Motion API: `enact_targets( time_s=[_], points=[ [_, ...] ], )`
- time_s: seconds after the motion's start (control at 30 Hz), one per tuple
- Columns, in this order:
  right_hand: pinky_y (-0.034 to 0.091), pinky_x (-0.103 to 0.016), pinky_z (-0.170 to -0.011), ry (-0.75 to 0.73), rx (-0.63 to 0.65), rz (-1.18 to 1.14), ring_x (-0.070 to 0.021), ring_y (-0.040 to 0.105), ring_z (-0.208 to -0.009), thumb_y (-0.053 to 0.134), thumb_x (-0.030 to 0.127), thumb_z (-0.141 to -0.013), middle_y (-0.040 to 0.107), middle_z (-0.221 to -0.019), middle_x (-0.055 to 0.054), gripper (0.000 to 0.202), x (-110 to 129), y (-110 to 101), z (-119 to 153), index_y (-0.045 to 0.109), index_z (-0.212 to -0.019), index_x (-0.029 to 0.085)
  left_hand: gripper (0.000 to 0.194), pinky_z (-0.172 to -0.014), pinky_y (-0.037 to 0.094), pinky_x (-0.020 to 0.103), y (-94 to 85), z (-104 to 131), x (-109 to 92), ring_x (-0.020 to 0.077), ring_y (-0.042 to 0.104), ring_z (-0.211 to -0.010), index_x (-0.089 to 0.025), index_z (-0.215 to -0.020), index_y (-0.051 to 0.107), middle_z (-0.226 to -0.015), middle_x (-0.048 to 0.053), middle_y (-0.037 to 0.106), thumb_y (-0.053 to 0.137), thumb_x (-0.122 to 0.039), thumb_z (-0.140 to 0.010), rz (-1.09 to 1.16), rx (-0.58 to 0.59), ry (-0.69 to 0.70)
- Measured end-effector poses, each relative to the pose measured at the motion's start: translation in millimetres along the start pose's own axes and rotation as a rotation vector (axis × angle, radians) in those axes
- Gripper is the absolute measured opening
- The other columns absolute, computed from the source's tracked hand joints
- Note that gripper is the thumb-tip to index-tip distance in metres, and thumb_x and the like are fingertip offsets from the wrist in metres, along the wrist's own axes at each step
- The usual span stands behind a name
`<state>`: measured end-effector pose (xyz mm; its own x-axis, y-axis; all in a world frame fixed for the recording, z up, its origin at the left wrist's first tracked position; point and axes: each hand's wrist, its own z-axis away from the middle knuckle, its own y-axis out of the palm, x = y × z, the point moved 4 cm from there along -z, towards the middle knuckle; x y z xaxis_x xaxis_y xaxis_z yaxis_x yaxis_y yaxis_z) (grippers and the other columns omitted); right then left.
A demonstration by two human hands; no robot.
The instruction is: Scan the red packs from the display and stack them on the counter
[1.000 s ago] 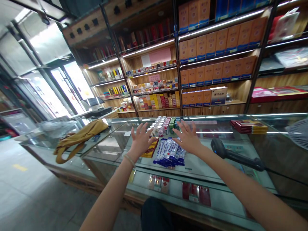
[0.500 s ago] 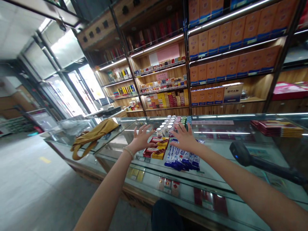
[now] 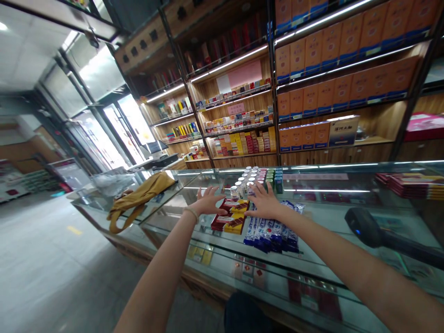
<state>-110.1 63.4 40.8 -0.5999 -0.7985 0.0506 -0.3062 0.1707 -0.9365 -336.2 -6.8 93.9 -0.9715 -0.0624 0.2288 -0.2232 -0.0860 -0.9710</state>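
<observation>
Two stacks of red and yellow chocolate packets [image 3: 236, 223] lie on the glass counter [image 3: 322, 222]. My left hand [image 3: 208, 202] is at their left side, fingers spread, holding nothing. On their right, my right hand [image 3: 264, 201] is also spread and holds nothing, its thumb near the packets' edge. Whether either hand touches them I cannot tell. Blue and white wrapped packs [image 3: 272, 233] lie fanned out below my right hand. Behind the hands stand rows of small bottles [image 3: 250, 175] with white lids, with pink and green containers [image 3: 270, 175] beside them.
A black scanner [image 3: 364, 227] stands over the counter at the right. More chocolate packets [image 3: 412, 185] lie at the far right. To the left is a mustard bag [image 3: 144, 196]. Shelves with orange boxes [image 3: 314, 51] rise behind the counter.
Both hands have come down a little toward the chocolate packets, still spread. The view has shifted slightly, so the counter goods appear farther right.
</observation>
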Motion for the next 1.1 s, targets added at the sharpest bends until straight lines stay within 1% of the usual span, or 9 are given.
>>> enact_targets(
  time_s=[0.2, 0.33, 0.47, 0.57, 0.67, 0.77, 0.9, 1.0, 1.1],
  points=[
    [-0.009, -0.066, -0.124, -0.014, 0.026, -0.003, -0.0423, 0.007, -0.158, 0.048, 0.076, -0.09, 0.025, -0.17, -0.014, 0.072, 3, -4, 1, 0.071, -0.128, 0.02, 0.075, -0.119, 0.003, 0.075, 0.7, -8, 4, 0.0415, 0.014, -0.158, -0.045, -0.142, 0.058, -0.172, 0.007, 0.025, 0.071, -0.074, -0.073, 0.031, 0.037, 0.015],
    [-0.008, -0.065, -0.124, -0.013, 0.028, -0.009, -0.0422, 0.007, -0.158, 0.049, 0.075, -0.091, 0.024, -0.171, -0.014, 0.07, 4, -6, 0, 0.073, -0.125, 0.019, 0.07, -0.118, 0.002, 0.076, -1.0, -10, 5, 0.0412, 0.013, -0.159, -0.046, -0.137, 0.062, -0.172, 0.007, 0.025, 0.075, -0.07, -0.072, 0.045, 0.019, 0.02],
    [-0.005, -0.067, -0.125, -0.026, 0.01, -0.002, -0.0417, 0.008, -0.158, 0.05, 0.074, -0.091, 0.024, -0.17, -0.015, 0.068, 5, -5, -2, 0.074, -0.12, 0.017, 0.063, -0.119, -0.001, 0.075, -3.0, -9, 3, 0.0405, 0.016, -0.158, -0.044, -0.128, 0.068, -0.171, 0.005, 0.028, 0.079, -0.065, -0.07, 0.052, -0.039, 0.04],
    [-0.005, -0.066, -0.125, -0.036, -0.038, 0.003, -0.0415, 0.008, -0.158, 0.056, 0.073, -0.089, 0.026, -0.17, -0.014, 0.063, 5, -5, -2, 0.075, -0.115, 0.018, 0.061, -0.12, -0.001, 0.073, -4.1, -7, 0, 0.0402, 0.019, -0.157, -0.04, -0.124, 0.071, -0.169, 0.006, 0.031, 0.083, -0.06, -0.068, 0.053, -0.096, 0.055],
    [-0.008, -0.064, -0.125, -0.054, -0.117, 0.035, -0.0415, 0.007, -0.158, 0.065, 0.07, -0.084, 0.026, -0.17, -0.014, 0.061, 5, -5, -1, 0.074, -0.115, 0.018, 0.061, -0.122, 0.0, 0.071, -5.1, -2, -1, 0.041, 0.021, -0.156, -0.035, -0.121, 0.072, -0.168, 0.009, 0.033, 0.086, -0.057, -0.065, 0.051, -0.172, 0.064],
    [-0.011, -0.063, -0.125, -0.084, -0.206, 0.079, -0.0409, 0.006, -0.158, 0.07, 0.068, -0.08, 0.028, -0.169, -0.015, 0.061, 5, -6, 0, 0.072, -0.115, 0.017, 0.064, -0.123, 0.002, 0.069, -6.7, 5, -3, 0.0408, 0.021, -0.156, -0.029, -0.12, 0.071, -0.168, 0.012, 0.03, 0.088, -0.055, -0.064, 0.043, -0.257, 0.07],
    [-0.013, -0.062, -0.125, -0.125, -0.303, 0.125, -0.0387, 0.005, -0.159, 0.073, 0.065, -0.077, 0.033, -0.167, -0.016, 0.063, 2, -9, 3, 0.07, -0.117, 0.016, 0.067, -0.124, -0.001, 0.068, -9.3, 11, -10, 0.0411, 0.019, -0.156, -0.023, -0.118, 0.068, -0.169, 0.018, 0.027, 0.09, -0.051, -0.062, 0.017, -0.356, 0.073],
    [-0.014, -0.061, -0.125, -0.145, -0.369, 0.152, -0.0378, 0.007, -0.158, 0.075, 0.061, -0.077, 0.032, -0.167, -0.018, 0.064, -2, -14, 7, 0.067, -0.12, 0.015, 0.069, -0.124, 0.001, 0.068, -12.7, 14, -17, 0.0429, 0.024, -0.155, -0.02, -0.114, 0.067, -0.166, 0.022, 0.031, 0.092, -0.052, -0.058, -0.017, -0.478, 0.09],
    [-0.015, -0.061, -0.125, -0.167, -0.429, 0.172, -0.0373, 0.011, -0.158, 0.074, 0.057, -0.078, 0.03, -0.168, -0.019, 0.063, -8, -21, 13, 0.064, -0.124, 0.015, 0.069, -0.125, 0.003, 0.067, -15.5, 16, -25, 0.0433, 0.027, -0.153, -0.019, -0.114, 0.065, -0.164, 0.024, 0.034, 0.09, -0.054, -0.061, -0.044, -0.602, 0.124]
  ],
)
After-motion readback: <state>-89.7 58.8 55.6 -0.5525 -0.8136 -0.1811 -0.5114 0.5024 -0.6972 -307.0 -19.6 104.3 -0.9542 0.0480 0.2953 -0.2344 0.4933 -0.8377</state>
